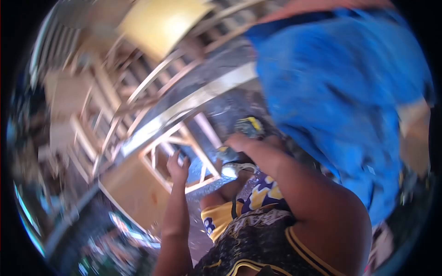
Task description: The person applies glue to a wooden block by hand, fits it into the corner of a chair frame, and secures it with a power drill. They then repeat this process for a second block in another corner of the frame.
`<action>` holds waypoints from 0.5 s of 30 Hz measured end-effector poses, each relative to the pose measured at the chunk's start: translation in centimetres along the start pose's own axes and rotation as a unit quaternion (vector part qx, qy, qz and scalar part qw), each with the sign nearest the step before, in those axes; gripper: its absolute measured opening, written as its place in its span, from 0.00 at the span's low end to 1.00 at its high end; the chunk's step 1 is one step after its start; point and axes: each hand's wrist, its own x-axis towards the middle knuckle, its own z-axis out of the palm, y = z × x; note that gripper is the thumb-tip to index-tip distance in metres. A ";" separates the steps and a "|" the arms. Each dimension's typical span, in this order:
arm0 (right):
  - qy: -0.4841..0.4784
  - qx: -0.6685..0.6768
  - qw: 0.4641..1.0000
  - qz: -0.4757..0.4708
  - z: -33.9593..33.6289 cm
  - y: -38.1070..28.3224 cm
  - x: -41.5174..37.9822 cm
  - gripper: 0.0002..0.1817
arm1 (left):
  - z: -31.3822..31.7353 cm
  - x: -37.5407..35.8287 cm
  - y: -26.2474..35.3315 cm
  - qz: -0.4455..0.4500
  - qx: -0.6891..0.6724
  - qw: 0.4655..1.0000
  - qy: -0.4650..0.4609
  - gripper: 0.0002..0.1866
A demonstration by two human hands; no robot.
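Observation:
A wooden frame with cross braces stands in front of me, joined to or against a flat wooden panel. Over the frame's near left part is my left hand, thumb and fingers apart, with nothing visible in it. My right hand reaches forward beside a dark and yellow object, blurred; its fingers are curled and what they hold, if anything, is hidden. Below that hand lies a pale, shiny curved object near my knee.
A long pale beam crosses the ground beyond the frame. Wooden frames and slats are piled at the left, with a yellowish board above. A large blue tarp covers the right side, beside a brown cardboard-like piece.

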 end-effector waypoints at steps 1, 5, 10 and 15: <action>0.027 0.036 0.999 0.015 0.0 -0.1 -0.8 0.19 | -0.4 -1.1 1.4 -0.032 -0.061 0.997 -0.021 0.27; 0.154 0.107 0.981 0.051 -5.2 -2.4 -6.4 0.18 | -2.7 -3.9 5.1 -0.037 -0.077 0.989 -0.124 0.12; 0.345 0.316 0.881 0.071 -7.1 -5.3 -13.3 0.23 | -5.5 -5.5 6.8 -0.015 -0.051 0.976 -0.209 0.11; 0.509 0.372 0.770 0.098 -2.6 -10.5 -22.3 0.20 | -5.7 -6.1 3.5 0.125 -0.072 0.971 -0.190 0.17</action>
